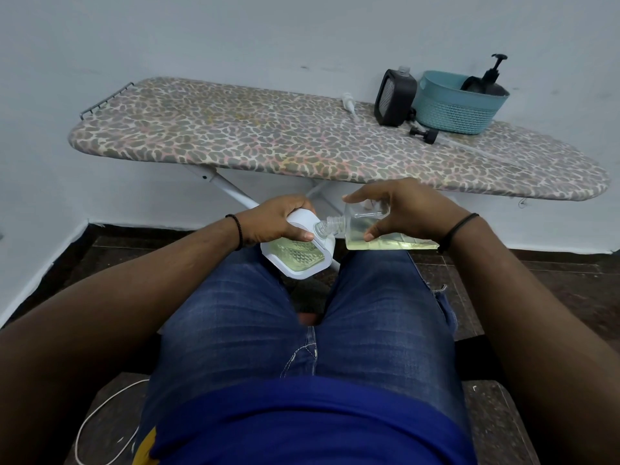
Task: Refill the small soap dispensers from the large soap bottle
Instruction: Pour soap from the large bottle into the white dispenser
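Observation:
My left hand (275, 221) grips a small white soap dispenser (298, 260) above my lap; its clear window shows yellowish liquid. My right hand (399, 209) holds a clear soap bottle (375, 233) lying almost on its side, about half full of pale yellow soap. The bottle's open threaded neck (327, 226) touches the top of the white dispenser. A black dispenser (395, 97) with no pump stands on the ironing board (235, 135) at the far right. Its loose black pump (423, 133) lies beside it, and a white pump (349, 104) lies further left.
A teal basket (456, 109) at the board's right end holds another black pump dispenser (486, 78). The board stands against a pale wall. My legs in blue jeans fill the foreground. A white cable (97, 414) lies on the dark floor at lower left.

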